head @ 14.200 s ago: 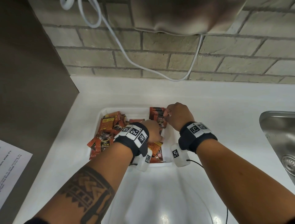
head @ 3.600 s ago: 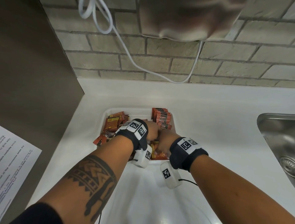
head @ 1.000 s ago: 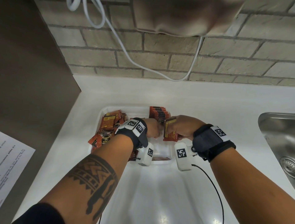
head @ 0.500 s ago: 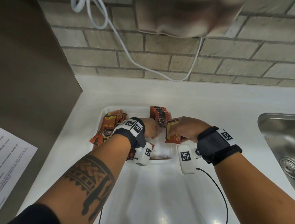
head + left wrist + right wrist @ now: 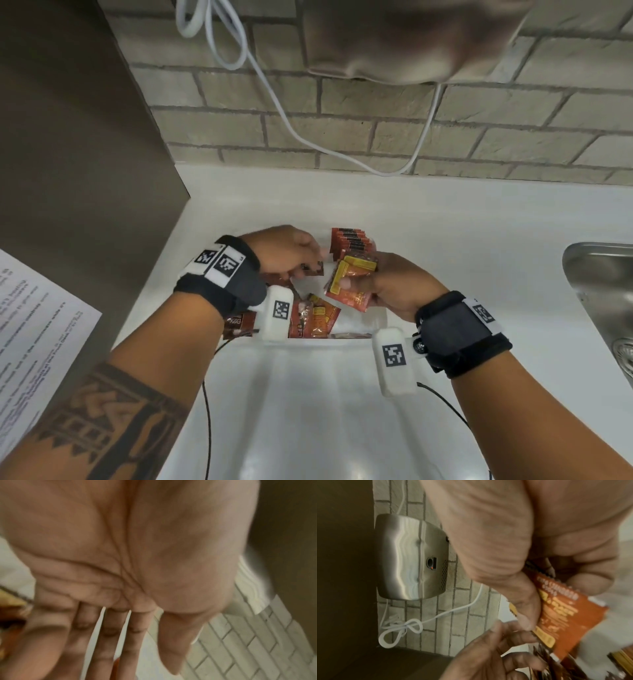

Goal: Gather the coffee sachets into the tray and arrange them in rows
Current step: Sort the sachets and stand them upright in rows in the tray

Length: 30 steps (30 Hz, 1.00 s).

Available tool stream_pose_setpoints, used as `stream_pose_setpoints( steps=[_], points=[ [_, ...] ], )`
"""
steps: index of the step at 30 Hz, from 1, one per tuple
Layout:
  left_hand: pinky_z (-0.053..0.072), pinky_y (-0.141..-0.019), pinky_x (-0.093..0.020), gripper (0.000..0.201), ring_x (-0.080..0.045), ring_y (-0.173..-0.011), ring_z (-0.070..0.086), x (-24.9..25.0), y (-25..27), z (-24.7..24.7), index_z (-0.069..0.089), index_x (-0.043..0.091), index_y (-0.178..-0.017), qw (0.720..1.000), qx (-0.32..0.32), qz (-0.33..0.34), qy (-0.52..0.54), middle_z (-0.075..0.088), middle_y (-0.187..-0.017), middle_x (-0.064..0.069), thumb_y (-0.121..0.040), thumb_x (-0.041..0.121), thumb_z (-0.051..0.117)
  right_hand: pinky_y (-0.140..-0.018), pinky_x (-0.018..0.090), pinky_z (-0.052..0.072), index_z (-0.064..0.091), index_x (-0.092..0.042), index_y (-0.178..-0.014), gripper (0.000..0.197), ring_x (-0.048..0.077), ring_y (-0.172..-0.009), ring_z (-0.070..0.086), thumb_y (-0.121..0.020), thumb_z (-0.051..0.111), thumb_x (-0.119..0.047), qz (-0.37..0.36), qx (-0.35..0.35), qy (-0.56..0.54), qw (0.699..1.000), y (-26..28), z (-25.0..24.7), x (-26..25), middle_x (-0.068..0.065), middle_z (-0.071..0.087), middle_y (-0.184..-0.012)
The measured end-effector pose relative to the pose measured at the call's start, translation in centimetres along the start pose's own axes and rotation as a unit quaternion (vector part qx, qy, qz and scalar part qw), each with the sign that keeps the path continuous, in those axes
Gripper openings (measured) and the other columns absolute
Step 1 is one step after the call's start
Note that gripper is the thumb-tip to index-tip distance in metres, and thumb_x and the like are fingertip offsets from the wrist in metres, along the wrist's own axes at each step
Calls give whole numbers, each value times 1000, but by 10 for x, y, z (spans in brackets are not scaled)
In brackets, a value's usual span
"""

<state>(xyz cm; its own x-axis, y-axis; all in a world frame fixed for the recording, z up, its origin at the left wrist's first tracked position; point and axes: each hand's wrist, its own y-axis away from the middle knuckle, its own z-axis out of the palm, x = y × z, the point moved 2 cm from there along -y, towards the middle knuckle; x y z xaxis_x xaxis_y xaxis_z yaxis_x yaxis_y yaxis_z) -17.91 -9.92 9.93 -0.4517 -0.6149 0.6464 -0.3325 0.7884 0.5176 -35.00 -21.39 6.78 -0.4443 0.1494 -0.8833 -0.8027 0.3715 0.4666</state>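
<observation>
- Your right hand (image 5: 387, 284) pinches a stack (image 5: 349, 281) of sachets above the tray (image 5: 352, 339); a slack thumb could let it fan out and drop.
- Your left hand (image 5: 284, 250) pinches one sachet (image 5: 317, 269) at its fingertips; a tug could tear it loose.
- The finished row (image 5: 351, 240) stands at the far right; a knock could topple it.
- Loose sachets (image 5: 313, 317) lie near left, unsorted.
</observation>
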Motion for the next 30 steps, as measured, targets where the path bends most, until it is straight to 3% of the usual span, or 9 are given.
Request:
stream_pose_setpoints(
  steps=[4,8,11,13,16,19,22,27,30],
  points=[
    [56,-79,-44,42,-28,-81,69,-7,12,20,65,23,-115,990,-31,32,135,75,-105,-10,-85,52,70,-95,44,56,67,-4,-112,38,34,-106,69,-77,80,1,-44,8,-15,999,-3,16,-6,19,72,-112],
    [50,-61,-36,30,-30,-78,59,-19,15,24,65,14,-114,972,22,33,231,72,-106,-17,-91,31,72,-96,49,56,64,-6,-120,70,28,-103,72,-59,95,-22,-45,21,-8,999,-9,24,-7,13,73,-111],
    [52,-52,-25,28,-23,-78,64,-31,22,20,65,13,-115,963,56,35,260,70,-104,-14,-93,28,71,-89,37,59,65,-9,-117,66,22,-99,73,-71,84,-53,-36,34,31,998,-5,26,-10,9,75,-107],
    [57,-55,-27,27,-21,-78,69,-40,26,14,64,11,-115,952,84,37,292,72,-107,-13,-94,26,69,-79,31,59,66,-7,-108,46,21,-93,71,-89,68,-48,-13,74,99,992,-3,25,-9,12,73,-105],
    [60,-59,-27,24,-18,-78,74,-48,30,6,64,11,-115,933,121,38,336,73,-107,-11,-95,24,67,-90,35,51,67,-11,-115,31,20,-102,62,-98,58,-34,25,63,377,924,-9,30,3,10,67,-121],
    [60,-58,-26,22,-18,-78,75,-49,31,6,64,12,-114,927,129,44,349,74,-108,-12,-96,23,67,-107,31,41,51,-17,-141,54,22,-127,51,-92,68,-31,62,17,503,862,-18,48,14,4,54,-140],
    [60,-59,-28,26,-22,-81,74,-49,29,8,63,9,-116,927,120,49,350,73,-112,-15,-95,23,68,-101,31,46,51,-11,-140,56,26,-123,54,-88,70,-22,58,4,547,835,-31,61,15,8,57,-136],
    [60,-59,-29,28,-26,-86,74,-55,28,11,63,9,-118,930,110,49,348,72,-114,-16,-94,24,69,-80,33,54,68,-12,-115,41,25,-92,63,-80,75,-33,89,-43,606,790,-54,71,22,6,68,-104],
    [63,-62,-31,30,-30,-89,74,-58,28,11,63,10,-120,929,102,49,353,72,-114,-16,-94,24,69,-74,32,51,66,-11,-112,41,24,-87,61,-80,77,-35,93,-43,601,792,-60,69,22,4,65,-97]
  ],
)
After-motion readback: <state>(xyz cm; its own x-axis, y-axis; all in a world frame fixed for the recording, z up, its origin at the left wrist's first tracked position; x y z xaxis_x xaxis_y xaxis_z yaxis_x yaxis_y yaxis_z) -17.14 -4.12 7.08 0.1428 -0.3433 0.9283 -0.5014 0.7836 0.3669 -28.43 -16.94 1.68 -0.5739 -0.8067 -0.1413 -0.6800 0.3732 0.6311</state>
